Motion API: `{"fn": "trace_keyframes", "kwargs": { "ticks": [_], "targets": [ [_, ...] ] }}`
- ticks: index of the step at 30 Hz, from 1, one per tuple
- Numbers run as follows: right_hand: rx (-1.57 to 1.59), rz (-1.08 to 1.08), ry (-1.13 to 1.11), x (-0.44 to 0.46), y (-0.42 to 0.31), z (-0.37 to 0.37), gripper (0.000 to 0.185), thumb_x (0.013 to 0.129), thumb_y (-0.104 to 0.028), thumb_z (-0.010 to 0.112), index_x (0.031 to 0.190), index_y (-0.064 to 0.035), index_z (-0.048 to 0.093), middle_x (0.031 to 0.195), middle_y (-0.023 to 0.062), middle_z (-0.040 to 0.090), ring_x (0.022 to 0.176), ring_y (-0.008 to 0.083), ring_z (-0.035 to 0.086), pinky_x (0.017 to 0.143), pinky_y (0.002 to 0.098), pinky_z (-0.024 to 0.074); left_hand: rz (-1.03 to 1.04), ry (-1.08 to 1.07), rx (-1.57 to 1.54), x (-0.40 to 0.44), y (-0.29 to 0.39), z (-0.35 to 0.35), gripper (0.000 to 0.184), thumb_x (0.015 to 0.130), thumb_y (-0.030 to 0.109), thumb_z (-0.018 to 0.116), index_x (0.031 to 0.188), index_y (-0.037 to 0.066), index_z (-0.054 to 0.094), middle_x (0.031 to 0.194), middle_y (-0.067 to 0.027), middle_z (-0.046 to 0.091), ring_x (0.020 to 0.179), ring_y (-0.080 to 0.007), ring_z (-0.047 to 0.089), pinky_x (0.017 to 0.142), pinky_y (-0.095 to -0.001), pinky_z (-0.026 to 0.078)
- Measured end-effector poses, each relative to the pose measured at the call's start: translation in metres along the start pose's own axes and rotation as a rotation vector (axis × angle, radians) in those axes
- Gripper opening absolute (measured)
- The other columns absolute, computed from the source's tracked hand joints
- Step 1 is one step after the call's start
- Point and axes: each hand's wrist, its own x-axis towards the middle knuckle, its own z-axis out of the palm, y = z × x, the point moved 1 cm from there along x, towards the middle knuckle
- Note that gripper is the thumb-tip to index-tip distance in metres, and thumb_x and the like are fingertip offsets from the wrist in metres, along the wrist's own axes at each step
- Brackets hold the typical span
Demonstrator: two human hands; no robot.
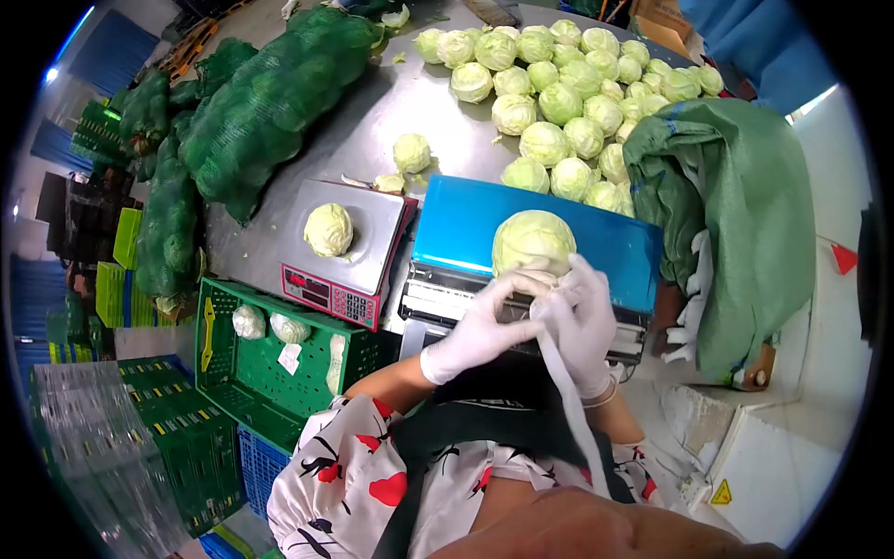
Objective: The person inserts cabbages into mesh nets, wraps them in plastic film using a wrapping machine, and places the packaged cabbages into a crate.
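A pale green cabbage (533,240) rests on the blue top of a wrapping machine (456,224). Just in front of it, my gloved left hand (486,321) and gloved right hand (579,321) meet, fingers pinched on a thin whitish strip or film (570,396) that hangs down toward my chest. Exactly what lies between the fingertips is too small to tell. To the left, a second cabbage (329,230) sits on the steel plate of a red scale (331,296).
Many cabbages (562,102) cover the table's back right, beside a green sack (745,214). Net bags of cabbages (279,93) lie at back left. A green crate (265,363) with two wrapped cabbages stands below the scale. One loose cabbage (412,153) lies behind the scale.
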Motion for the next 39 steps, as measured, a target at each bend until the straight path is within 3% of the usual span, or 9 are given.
{"fn": "trace_keyframes", "kwargs": {
  "ticks": [13, 14, 17, 19, 22, 26, 31, 36, 39],
  "targets": [
    [0.643, 0.456, -0.034, -0.033, -0.020, -0.020, 0.046, 0.092, 0.007, 0.051, 0.138, 0.0041, 0.048, 0.105, 0.0036, 0.056, 0.095, 0.0088, 0.055, 0.086, 0.0207, 0.0455, -0.148, 0.011, -0.891, -0.040, -0.002, 0.006, 0.008, 0.099, 0.013, 0.059, 0.105, 0.008, 0.056, 0.105, -0.0031, 0.062, 0.101, -0.0123, 0.061, 0.089, -0.0298, 0.050],
    [-0.150, -0.042, -0.213, -0.035, -0.020, -0.029, 0.042, 0.091, 0.002, 0.054, 0.133, 0.0045, 0.053, 0.122, 0.0091, 0.059, 0.101, 0.0141, 0.057, 0.091, 0.0240, 0.0467, -0.239, 0.119, -0.880, -0.043, 0.003, 0.005, 0.009, 0.100, 0.016, 0.057, 0.104, 0.008, 0.054, 0.091, -0.0010, 0.059, 0.082, -0.0109, 0.057, 0.074, -0.0273, 0.050],
    [-0.190, 0.020, -0.485, -0.059, -0.009, -0.037, 0.035, 0.089, -0.012, 0.064, 0.120, 0.0033, 0.063, 0.119, 0.0127, 0.066, 0.100, 0.0207, 0.065, 0.090, 0.0319, 0.0500, -0.559, 0.298, -0.905, -0.045, 0.028, -0.008, 0.014, 0.102, 0.023, 0.054, 0.101, 0.009, 0.053, 0.069, 0.0044, 0.052, 0.044, -0.0093, 0.046, 0.038, -0.0225, 0.038],
    [-0.199, -0.282, -0.915, -0.062, 0.006, -0.024, 0.030, 0.089, -0.017, 0.063, 0.112, 0.0025, 0.066, 0.107, 0.0112, 0.069, 0.095, 0.0218, 0.065, 0.087, 0.0323, 0.0504, -0.520, 0.140, -0.905, -0.042, 0.033, -0.010, 0.016, 0.102, 0.025, 0.054, 0.104, 0.009, 0.056, 0.072, 0.0042, 0.054, 0.054, -0.0077, 0.052, 0.045, -0.0211, 0.042],
    [0.496, 0.422, -0.769, -0.065, 0.007, -0.034, 0.025, 0.089, -0.017, 0.062, 0.099, 0.0040, 0.069, 0.105, 0.0159, 0.069, 0.096, 0.0270, 0.065, 0.086, 0.0366, 0.0501, -0.542, -0.456, -0.360, -0.075, -0.015, -0.004, 0.025, 0.101, 0.018, 0.052, 0.118, 0.002, 0.062, 0.102, -0.0028, 0.065, 0.092, -0.0085, 0.061, 0.079, -0.0264, 0.050],
    [0.910, 0.184, -0.359, -0.051, 0.003, -0.039, 0.040, 0.103, -0.027, 0.043, 0.116, 0.0068, 0.061, 0.113, 0.0193, 0.065, 0.104, 0.0299, 0.063, 0.096, 0.0419, 0.0482, -0.395, -0.232, 0.066, -0.092, 0.013, 0.006, 0.035, 0.105, 0.024, 0.042, 0.119, 0.002, 0.067, 0.109, -0.0083, 0.068, 0.101, -0.0119, 0.061, 0.090, -0.0280, 0.047],
    [1.104, 0.627, -0.249, -0.076, 0.035, -0.044, 0.042, 0.104, -0.024, 0.040, 0.132, 0.0055, 0.053, 0.123, 0.0140, 0.063, 0.112, 0.0232, 0.062, 0.101, 0.0373, 0.0471, -0.206, -0.069, -0.601, -0.073, 0.020, -0.022, 0.060, 0.108, 0.045, 0.028, 0.131, -0.002, 0.058, 0.118, -0.0140, 0.067, 0.108, -0.0204, 0.063, 0.100, -0.0348, 0.045],
    [-0.145, 0.388, -0.427, -0.052, 0.038, -0.071, 0.014, 0.090, -0.015, 0.070, 0.092, -0.0018, 0.066, 0.086, 0.0015, 0.067, 0.082, 0.0084, 0.061, 0.076, 0.0245, 0.0495, -0.396, 0.053, -0.279, -0.073, -0.004, -0.035, 0.044, 0.097, 0.019, 0.056, 0.137, -0.001, 0.053, 0.096, -0.0056, 0.069, 0.081, -0.0104, 0.062, 0.076, -0.0272, 0.050],
    [-0.370, 0.273, 0.176, -0.019, 0.062, -0.059, 0.025, 0.088, -0.022, 0.076, 0.083, -0.0021, 0.061, 0.070, -0.0033, 0.058, 0.064, 0.0031, 0.047, 0.059, 0.0211, 0.0403, -0.365, 0.346, 0.163, -0.033, -0.022, -0.050, 0.038, 0.094, 0.016, 0.064, 0.127, -0.001, 0.062, 0.098, -0.0072, 0.072, 0.085, -0.0087, 0.064, 0.077, -0.0251, 0.052]
  ]
}}
